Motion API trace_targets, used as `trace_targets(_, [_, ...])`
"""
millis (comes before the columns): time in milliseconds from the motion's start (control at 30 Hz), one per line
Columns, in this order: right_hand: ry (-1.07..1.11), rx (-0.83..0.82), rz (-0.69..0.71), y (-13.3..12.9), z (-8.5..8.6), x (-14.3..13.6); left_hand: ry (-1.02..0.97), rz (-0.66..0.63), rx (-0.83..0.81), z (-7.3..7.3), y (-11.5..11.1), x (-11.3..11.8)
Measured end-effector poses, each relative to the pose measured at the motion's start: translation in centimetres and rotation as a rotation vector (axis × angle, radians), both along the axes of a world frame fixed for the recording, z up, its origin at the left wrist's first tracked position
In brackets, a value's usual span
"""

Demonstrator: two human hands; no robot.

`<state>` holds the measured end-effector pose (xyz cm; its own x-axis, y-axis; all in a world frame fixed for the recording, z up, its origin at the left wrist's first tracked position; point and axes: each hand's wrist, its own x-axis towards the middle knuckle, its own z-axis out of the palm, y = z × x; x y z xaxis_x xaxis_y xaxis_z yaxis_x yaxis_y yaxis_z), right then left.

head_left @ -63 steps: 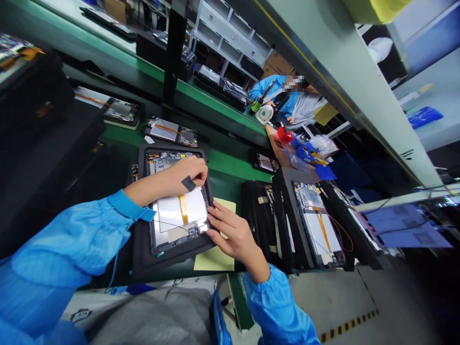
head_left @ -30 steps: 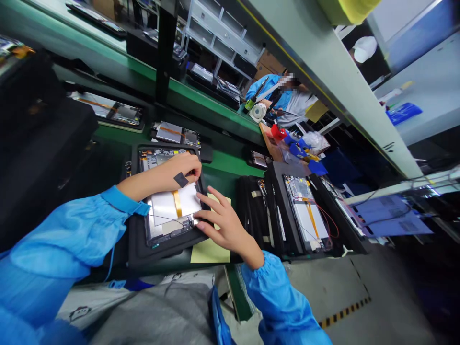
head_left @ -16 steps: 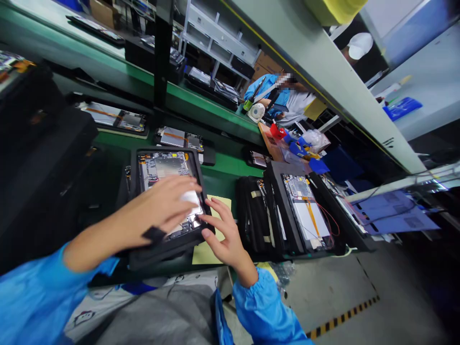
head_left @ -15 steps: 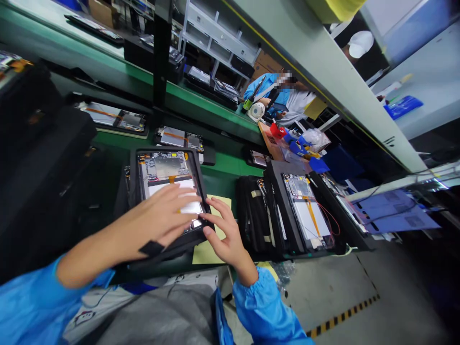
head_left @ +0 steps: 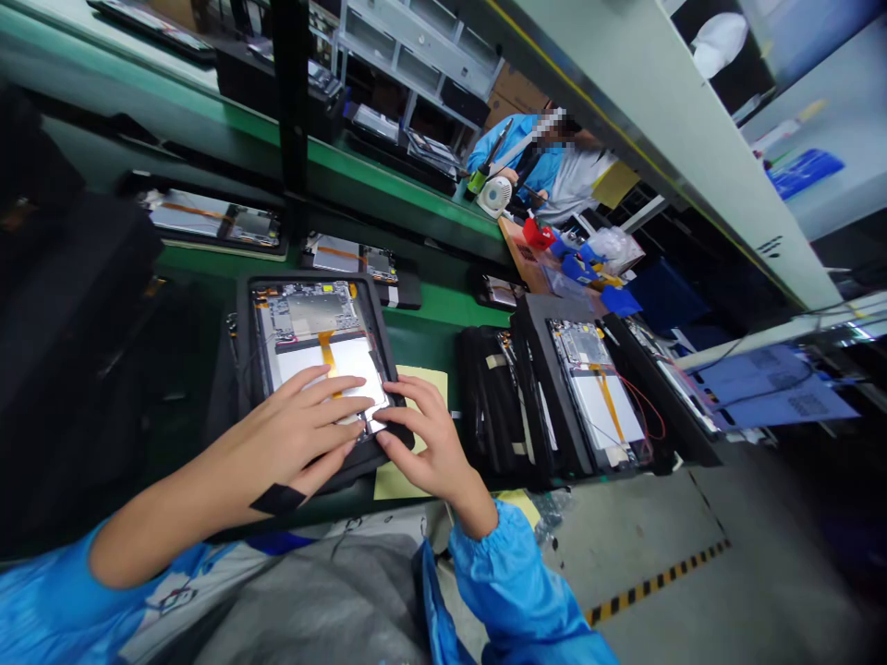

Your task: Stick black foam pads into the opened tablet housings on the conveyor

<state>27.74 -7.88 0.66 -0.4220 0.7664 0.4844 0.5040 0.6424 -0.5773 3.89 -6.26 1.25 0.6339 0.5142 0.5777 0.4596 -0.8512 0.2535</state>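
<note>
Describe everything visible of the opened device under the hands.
The opened device lies in a black, foam-like tray. Its far end shows circuitry and a silvery plate; nearer, white panels carry an orange strip. The left hand spreads over its near part, hiding some; the right hand touches its near right corner.

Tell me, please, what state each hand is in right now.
Left hand: open, fingers spread over the opened tablet, gripping nothing visible.
Right hand: open, fingertips at the tablet's lower right edge; whether they pinch anything cannot be told.
</note>
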Motion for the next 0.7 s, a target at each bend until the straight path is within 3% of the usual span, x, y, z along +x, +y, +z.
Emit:
trace_targets(200, [-0.029,0.028,0.03,0.2,0.5,0.1,0.074,-0.012,0.038,-0.1,0.8,-0.7])
trace_targets(333, [-0.01,-0.002,0.078,0.4,0.9,1.0,0.086,-0.01,-0.02,-0.3,0.8,-0.6])
trace_targets(467, [0.202,-0.066,-0.056,0.2,1.2,1.9,0.049,0.102,-0.1,-0.9,0.0,-0.3])
trace_targets(600, [0.182,-0.047,-0.11,0.0,0.9,1.6,0.097,0.121,-0.034,-1.2,-0.2,0.2])
trace_targets(700, [0.208,-0.187,-0.174,0.2,-0.2,0.9,0.11,0.146,-0.052,-1.2,0.1,0.4])
